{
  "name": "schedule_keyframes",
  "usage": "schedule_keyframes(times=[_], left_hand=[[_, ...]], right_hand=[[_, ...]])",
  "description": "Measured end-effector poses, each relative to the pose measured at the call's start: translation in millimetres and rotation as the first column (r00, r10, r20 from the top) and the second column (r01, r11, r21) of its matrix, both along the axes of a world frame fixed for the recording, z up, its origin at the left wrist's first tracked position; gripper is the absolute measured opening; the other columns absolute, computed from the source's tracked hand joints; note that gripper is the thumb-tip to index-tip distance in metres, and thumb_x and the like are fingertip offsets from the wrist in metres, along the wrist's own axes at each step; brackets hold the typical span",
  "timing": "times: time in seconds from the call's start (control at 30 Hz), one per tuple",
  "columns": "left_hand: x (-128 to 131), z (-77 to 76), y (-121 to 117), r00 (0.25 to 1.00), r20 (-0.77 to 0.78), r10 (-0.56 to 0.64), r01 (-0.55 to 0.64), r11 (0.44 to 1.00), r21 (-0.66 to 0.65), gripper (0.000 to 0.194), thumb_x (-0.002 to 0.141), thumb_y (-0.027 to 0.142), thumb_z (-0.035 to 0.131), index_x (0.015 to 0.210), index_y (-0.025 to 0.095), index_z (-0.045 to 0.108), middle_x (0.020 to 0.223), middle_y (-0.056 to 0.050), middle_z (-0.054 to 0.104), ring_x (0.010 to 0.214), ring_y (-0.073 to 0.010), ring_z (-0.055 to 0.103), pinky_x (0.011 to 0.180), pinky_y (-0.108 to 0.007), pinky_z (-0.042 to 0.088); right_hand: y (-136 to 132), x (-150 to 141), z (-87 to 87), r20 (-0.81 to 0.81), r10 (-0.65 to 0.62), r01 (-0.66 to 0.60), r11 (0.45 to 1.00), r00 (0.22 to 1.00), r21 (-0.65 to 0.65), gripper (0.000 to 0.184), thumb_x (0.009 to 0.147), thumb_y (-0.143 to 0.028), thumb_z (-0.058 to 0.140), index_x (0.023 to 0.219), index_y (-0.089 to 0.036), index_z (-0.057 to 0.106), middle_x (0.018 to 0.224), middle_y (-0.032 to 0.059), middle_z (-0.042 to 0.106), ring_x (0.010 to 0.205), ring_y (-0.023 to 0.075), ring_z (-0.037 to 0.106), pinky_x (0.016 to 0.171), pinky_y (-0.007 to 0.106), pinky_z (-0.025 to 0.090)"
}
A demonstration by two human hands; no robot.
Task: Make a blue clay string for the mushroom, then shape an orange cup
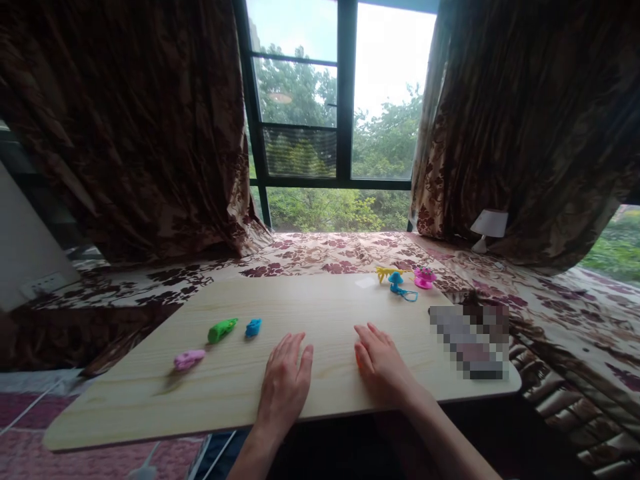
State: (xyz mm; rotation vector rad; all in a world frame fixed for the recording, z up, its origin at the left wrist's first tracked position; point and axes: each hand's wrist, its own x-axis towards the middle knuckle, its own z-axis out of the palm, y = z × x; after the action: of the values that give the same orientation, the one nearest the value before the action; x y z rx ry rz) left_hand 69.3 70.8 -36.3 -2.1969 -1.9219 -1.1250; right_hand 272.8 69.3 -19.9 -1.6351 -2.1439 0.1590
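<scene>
My left hand (286, 377) lies on the pale wooden table (320, 307), fingers stretched forward and thumb apart, holding nothing that I can see. Nearest to it is a small blue toy (253, 327); beyond that lie a green toy (223, 330) and a pink toy (189, 360). My right hand (383, 363) rests on the table with its fingers extended and slightly spread. A small orange-red patch shows at its inner edge by the thumb; whether it is an object is unclear. The underside of that palm is hidden.
At the far right of the table sit a yellow toy (386, 273), a blue mushroom-shaped toy (396, 283) with a loop, and a bright pink toy (425, 277). A pixelated flat item (467, 343) lies at the right edge. Behind are a patterned cloth, a small white lamp (489, 225), curtains and a window.
</scene>
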Motion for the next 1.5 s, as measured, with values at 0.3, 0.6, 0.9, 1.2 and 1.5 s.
schedule_keyframes(times=[0.3,0.6,0.9,1.2,1.5], left_hand=[[-1,-5.1,2,1.000,-0.027,-0.002,0.003,1.000,0.019,0.042,0.085,0.037,0.035,0.114,0.013,0.054,0.118,-0.012,0.058,0.119,-0.0241,0.043,0.102,-0.043,0.031],[-2,-1.1,1,1.000,-0.004,-0.011,0.010,1.000,-0.016,0.045,0.086,0.039,0.034,0.116,0.011,0.053,0.121,-0.012,0.055,0.121,-0.0225,0.042,0.104,-0.040,0.031],[-1,-3.3,3,1.000,0.003,-0.011,0.011,1.000,-0.016,0.045,0.087,0.038,0.032,0.117,0.011,0.052,0.121,-0.012,0.056,0.121,-0.0230,0.041,0.104,-0.042,0.030],[-2,-0.4,4,0.999,0.046,-0.015,0.016,0.999,-0.033,0.045,0.086,0.039,0.034,0.116,0.013,0.053,0.121,-0.011,0.056,0.121,-0.0228,0.042,0.103,-0.041,0.032],[-4,-7.5,8,0.999,0.028,-0.033,0.034,0.999,-0.027,0.047,0.085,0.040,0.034,0.117,0.010,0.053,0.120,-0.013,0.056,0.120,-0.0239,0.043,0.103,-0.043,0.031]], right_hand=[[-22,-66,1.9,-0.003,0.079,-0.078,0.987,0.997,0.143,0.038,0.089,-0.026,0.036,0.124,-0.018,0.048,0.135,0.0049,0.042,0.132,0.0211,0.019,0.107,0.040,0.015],[23,-8,5.2,-0.023,-0.041,0.041,0.999,0.999,0.018,0.040,0.091,-0.028,0.029,0.125,-0.017,0.048,0.132,0.0078,0.046,0.125,0.0220,0.034,0.100,0.042,0.029],[-34,-59,-2.6,0.013,0.115,-0.115,0.979,0.993,0.171,0.040,0.091,-0.027,0.032,0.129,-0.019,0.042,0.140,0.0052,0.034,0.133,0.0202,0.014,0.107,0.041,0.013],[31,-12,9.0,-0.013,-0.007,0.007,1.000,1.000,0.002,0.040,0.090,-0.030,0.033,0.127,-0.021,0.044,0.138,0.0078,0.038,0.129,0.0221,0.028,0.102,0.046,0.022],[-49,-57,0.7,0.023,0.238,-0.238,0.959,0.971,0.153,0.044,0.088,-0.029,0.036,0.130,-0.017,0.041,0.138,0.0043,0.039,0.133,0.0195,0.015,0.109,0.040,0.008]])
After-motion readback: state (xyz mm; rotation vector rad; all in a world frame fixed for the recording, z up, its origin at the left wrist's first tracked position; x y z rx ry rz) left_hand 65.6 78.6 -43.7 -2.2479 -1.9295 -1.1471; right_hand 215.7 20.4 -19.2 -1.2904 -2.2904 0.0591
